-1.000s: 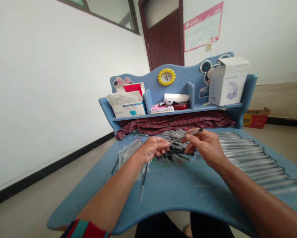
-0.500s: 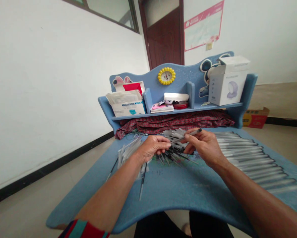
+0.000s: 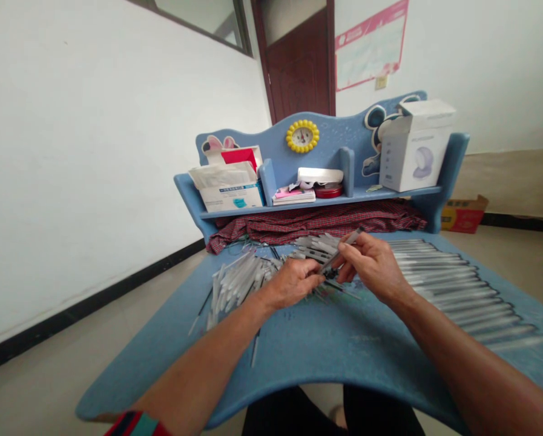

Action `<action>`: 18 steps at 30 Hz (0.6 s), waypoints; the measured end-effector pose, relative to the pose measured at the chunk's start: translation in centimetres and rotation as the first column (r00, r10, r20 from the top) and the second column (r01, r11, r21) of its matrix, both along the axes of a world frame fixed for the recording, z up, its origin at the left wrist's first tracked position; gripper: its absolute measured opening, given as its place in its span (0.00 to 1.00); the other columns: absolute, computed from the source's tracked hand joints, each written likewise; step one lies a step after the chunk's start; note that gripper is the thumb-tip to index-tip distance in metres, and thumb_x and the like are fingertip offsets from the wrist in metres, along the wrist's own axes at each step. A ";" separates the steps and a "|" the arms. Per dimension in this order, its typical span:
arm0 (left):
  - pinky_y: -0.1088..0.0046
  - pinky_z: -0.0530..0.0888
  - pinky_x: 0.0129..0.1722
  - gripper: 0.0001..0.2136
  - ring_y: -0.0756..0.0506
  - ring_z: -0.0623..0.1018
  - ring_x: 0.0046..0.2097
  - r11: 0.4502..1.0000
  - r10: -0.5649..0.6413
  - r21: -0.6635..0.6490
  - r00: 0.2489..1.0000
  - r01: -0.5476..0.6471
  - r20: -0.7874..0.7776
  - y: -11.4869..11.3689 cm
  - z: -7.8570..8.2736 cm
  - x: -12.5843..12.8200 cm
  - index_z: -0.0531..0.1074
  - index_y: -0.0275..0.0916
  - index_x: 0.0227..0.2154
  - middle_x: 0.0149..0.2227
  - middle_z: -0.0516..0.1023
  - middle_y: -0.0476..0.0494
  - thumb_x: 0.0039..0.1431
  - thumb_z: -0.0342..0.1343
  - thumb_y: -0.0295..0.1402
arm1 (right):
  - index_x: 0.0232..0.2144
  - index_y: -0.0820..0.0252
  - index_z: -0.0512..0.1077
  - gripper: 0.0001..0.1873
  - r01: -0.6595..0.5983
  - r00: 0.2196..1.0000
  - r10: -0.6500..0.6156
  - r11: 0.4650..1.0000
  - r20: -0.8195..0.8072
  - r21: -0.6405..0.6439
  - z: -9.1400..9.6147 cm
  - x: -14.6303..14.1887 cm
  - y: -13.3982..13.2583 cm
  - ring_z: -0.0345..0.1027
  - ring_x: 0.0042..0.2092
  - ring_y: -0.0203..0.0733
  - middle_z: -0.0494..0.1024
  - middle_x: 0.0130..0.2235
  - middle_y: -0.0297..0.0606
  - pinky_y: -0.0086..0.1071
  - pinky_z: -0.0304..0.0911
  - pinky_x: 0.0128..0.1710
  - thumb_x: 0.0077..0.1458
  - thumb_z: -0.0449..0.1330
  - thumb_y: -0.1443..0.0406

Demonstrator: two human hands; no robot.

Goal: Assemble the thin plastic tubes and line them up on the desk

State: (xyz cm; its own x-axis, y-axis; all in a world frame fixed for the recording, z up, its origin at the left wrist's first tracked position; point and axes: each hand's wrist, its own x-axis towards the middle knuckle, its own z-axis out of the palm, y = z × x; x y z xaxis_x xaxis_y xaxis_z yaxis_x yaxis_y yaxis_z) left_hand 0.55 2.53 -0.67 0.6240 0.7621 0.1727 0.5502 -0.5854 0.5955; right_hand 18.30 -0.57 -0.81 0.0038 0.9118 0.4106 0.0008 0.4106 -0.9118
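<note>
Between my hands a grey, see-through pen [image 3: 332,259] slants, its upper end toward the right. My right hand [image 3: 371,263] is closed round its upper part with thumb and fingers. My left hand [image 3: 296,281] pinches at the lower end, where the fingertips hide the tip. Small black parts [image 3: 331,274] show just under the pen, partly covered by my fingers. Left of my left hand lies a heap of clear pen barrels [image 3: 237,281]. Behind my hands is another pile of pale pen parts [image 3: 316,243]. Assembled-looking pens [image 3: 462,290] lie in a row beside my right forearm.
The blue desk [image 3: 325,345] has a curved front edge. At its back, a checked cloth [image 3: 316,221] lies bunched under a shelf holding a mask box [image 3: 232,197], a red round tin [image 3: 329,191] and a white carton [image 3: 414,151]. Thin dark rods [image 3: 255,348] lie near my left forearm.
My left hand has shifted slightly right and down, closer to my right hand. The pen has tilted more steeply, its upper end moving a little left and up.
</note>
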 end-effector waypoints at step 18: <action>0.77 0.62 0.27 0.05 0.52 0.66 0.27 0.992 -0.052 -0.105 0.992 0.064 0.118 -0.5 -2.5 1.4 0.72 0.33 0.21 0.22 0.67 0.52 0.47 0.58 0.30 | 0.25 0.60 0.65 0.09 0.051 0.876 -0.130 0.982 0.464 0.179 -0.3 0.1 -0.6 0.58 0.19 0.29 0.66 0.19 0.29 0.24 0.51 0.19 0.55 0.51 0.64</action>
State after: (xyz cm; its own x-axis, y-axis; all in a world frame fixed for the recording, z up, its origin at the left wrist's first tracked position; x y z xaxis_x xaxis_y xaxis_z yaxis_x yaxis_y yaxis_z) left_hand 2.00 2.05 -3.14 0.6486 0.7432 0.1642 0.4418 -0.5432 0.7140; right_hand 18.40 -1.19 -1.10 -0.1473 0.8405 0.5215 0.4586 0.5251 -0.7169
